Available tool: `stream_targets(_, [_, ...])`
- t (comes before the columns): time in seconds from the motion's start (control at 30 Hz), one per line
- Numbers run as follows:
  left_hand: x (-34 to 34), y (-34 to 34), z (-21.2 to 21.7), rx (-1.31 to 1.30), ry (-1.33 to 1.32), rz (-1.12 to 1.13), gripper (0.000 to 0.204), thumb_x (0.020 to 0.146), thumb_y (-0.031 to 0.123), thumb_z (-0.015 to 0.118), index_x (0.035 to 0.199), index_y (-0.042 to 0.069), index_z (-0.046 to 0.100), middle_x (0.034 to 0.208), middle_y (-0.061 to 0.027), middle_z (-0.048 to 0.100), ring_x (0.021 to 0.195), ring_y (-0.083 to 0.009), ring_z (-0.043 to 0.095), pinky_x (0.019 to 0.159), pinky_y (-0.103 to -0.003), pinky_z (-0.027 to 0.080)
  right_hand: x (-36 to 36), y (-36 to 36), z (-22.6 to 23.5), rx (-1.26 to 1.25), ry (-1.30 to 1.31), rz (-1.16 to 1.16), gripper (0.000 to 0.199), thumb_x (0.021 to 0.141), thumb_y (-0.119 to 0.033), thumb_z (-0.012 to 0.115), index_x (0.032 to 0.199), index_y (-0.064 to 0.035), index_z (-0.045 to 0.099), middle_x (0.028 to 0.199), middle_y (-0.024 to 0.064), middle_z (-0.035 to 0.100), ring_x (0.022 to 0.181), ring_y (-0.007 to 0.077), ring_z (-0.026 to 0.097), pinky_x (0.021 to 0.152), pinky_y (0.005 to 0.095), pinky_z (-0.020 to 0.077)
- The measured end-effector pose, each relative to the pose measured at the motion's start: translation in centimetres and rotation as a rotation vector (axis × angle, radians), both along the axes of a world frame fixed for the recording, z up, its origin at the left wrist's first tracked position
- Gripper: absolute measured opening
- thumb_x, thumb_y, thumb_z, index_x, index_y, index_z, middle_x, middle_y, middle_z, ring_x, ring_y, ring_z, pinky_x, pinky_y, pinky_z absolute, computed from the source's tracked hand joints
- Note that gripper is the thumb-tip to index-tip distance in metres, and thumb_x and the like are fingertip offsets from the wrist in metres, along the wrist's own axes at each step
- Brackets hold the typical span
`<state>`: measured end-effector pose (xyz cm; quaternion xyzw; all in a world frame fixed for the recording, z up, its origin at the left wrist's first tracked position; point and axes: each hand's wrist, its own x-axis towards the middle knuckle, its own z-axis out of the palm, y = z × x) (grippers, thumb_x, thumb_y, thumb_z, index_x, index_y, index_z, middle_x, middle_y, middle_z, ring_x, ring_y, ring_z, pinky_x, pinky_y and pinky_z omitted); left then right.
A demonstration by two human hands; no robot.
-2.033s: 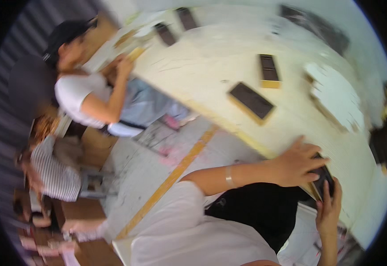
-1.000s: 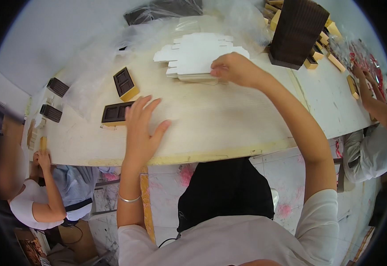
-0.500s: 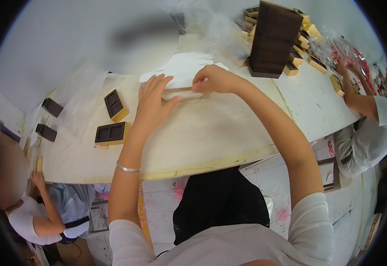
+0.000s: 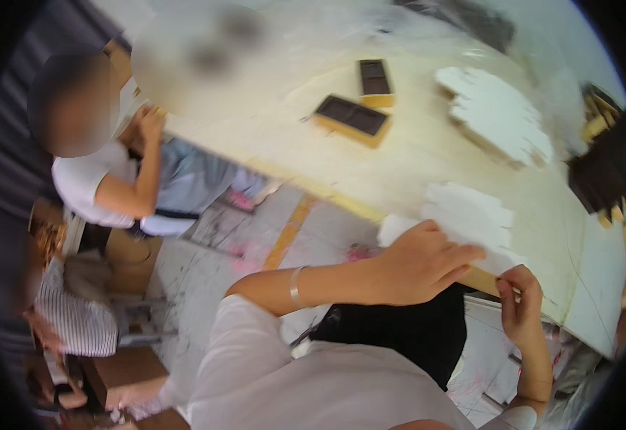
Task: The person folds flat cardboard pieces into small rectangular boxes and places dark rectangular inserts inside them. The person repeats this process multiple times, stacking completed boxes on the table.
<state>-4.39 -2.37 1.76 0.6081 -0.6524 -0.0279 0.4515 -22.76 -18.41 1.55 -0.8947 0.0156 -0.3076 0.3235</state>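
Observation:
A white die-cut card blank (image 4: 471, 215) with notched edges lies over the table's front edge, close to my body. My left hand (image 4: 420, 265) is closed over its near edge, fingers bent close together. At the card's right corner my right hand (image 4: 519, 301) pinches the edge between thumb and fingers. Farther back lies a stack of similar white card blanks (image 4: 496, 115). To the left of it sit two gold boxes with dark inserts, one nearer (image 4: 352, 120) and one just behind (image 4: 375, 82). Whether the card in my hands is a single layer cannot be told.
A tall dark stack of trays (image 4: 600, 168) stands at the right, with gold boxes behind it. Clear plastic film (image 4: 542, 79) lies at the back. A co-worker (image 4: 123, 179) sits at the table's left end, hands on a small item. More people are at the lower left.
The view has swung left. My hands have come from the card stack to the table's front edge, and a white card blank is now between them, apart from the stack.

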Motion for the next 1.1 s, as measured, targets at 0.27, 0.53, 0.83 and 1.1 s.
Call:
stream_targets(0.27, [2.0, -0.5, -2.5, 0.072, -0.253, 0.2, 0.016, 0.074, 0.023, 0.073, 0.083, 0.012, 0.066, 0.102, -0.0061, 0.054, 0.102, -0.0292, 0.049, 0.088, -0.043, 0.036, 3.5, 0.7, -0.2, -0.581, 0.141, 0.054, 0.039, 0.069, -0.016, 0.072, 0.1, 0.0043, 0.062, 0.109, 0.0171, 0.056, 0.097, 0.0335, 0.056, 0.082, 0.0436, 0.0452])
stream_targets(0.53, [3.4, -0.4, -1.6, 0.179, -0.133, 0.057, 0.014, 0.073, 0.021, 0.076, 0.076, 0.009, 0.069, 0.073, -0.0004, 0.056, 0.069, -0.0205, 0.051, 0.074, -0.034, 0.037, 3.9, 0.8, 0.1, -0.371, 0.314, 0.057, 0.025, 0.073, -0.008, 0.065, 0.096, -0.0002, 0.06, 0.096, 0.0121, 0.057, 0.088, 0.028, 0.057, 0.073, 0.0348, 0.0457])
stream_targets(0.83, [1.3, 0.8, 2.4, 0.355, -0.093, 0.367, 0.043, 0.081, 0.041, 0.07, 0.104, 0.007, 0.059, 0.065, -0.0059, 0.053, 0.058, -0.0233, 0.053, 0.06, -0.035, 0.041, 6.3, -0.5, 1.4, 0.533, 0.528, 0.033, 0.017, 0.09, -0.01, 0.062, 0.096, 0.0048, 0.065, 0.076, 0.0089, 0.066, 0.067, 0.0151, 0.059, 0.065, 0.0297, 0.0476])
stream_targets(1.1, [3.2, -1.0, 0.5, 0.45, -0.143, 0.299, 0.02, 0.088, 0.019, 0.062, 0.1, 0.003, 0.062, 0.078, -0.0108, 0.063, 0.068, -0.0254, 0.061, 0.062, -0.034, 0.046, 2.0, 1.4, 1.5, 0.264, 0.239, 0.252, 0.036, 0.088, -0.009, 0.061, 0.124, -0.0038, 0.058, 0.127, 0.0155, 0.054, 0.118, 0.0276, 0.053, 0.101, 0.0378, 0.0418])
